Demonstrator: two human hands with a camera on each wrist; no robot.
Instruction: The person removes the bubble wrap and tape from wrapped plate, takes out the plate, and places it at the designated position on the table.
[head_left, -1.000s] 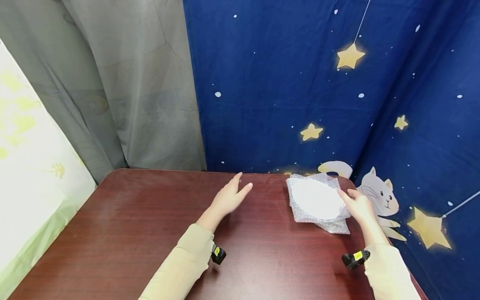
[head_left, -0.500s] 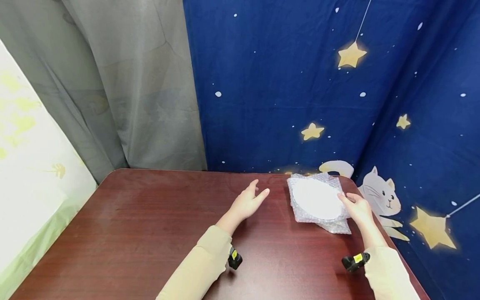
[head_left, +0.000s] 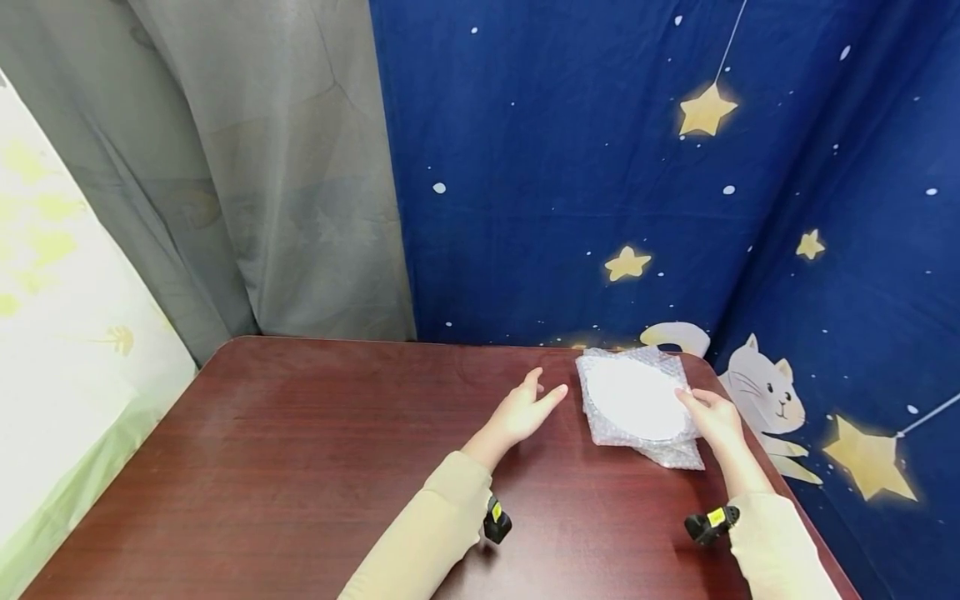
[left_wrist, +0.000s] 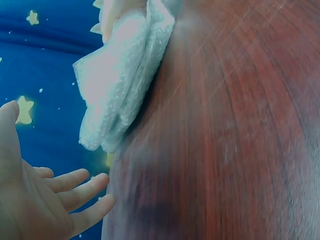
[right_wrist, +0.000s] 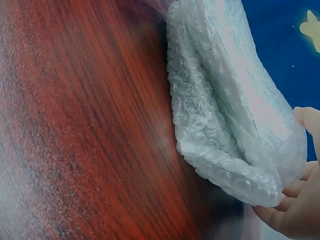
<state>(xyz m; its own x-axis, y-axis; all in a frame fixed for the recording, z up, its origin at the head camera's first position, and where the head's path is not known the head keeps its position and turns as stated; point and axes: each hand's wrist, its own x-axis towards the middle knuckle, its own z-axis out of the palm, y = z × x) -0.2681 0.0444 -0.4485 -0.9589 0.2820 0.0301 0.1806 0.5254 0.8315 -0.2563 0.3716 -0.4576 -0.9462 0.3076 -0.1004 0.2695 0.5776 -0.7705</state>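
Note:
A stack of clear bubble-wrap pouches [head_left: 637,398] lies at the table's far right corner, its upper face a glaring white oval in the head view. My right hand [head_left: 717,419] holds the stack's right edge. In the right wrist view its thumb [right_wrist: 303,116] lies on the top face, and the other fingers reach under the edge of the bubble-wrap pouches [right_wrist: 220,110]. My left hand [head_left: 517,412] hovers left of the stack, apart from it, holding nothing. Its fingers are spread in the left wrist view, with the thumb [left_wrist: 9,112] raised.
The dark red wooden table [head_left: 315,450] extends left and toward me. Behind it hang a grey curtain [head_left: 300,208] and a blue star-patterned curtain [head_left: 540,167]. The table's right edge runs close beside my right arm. Each wrist carries a small black camera [head_left: 497,520].
My left hand has moved right toward the bubble-wrap pouches. My right hand stays at their right edge, its thumb slightly lower. The stack has hardly moved.

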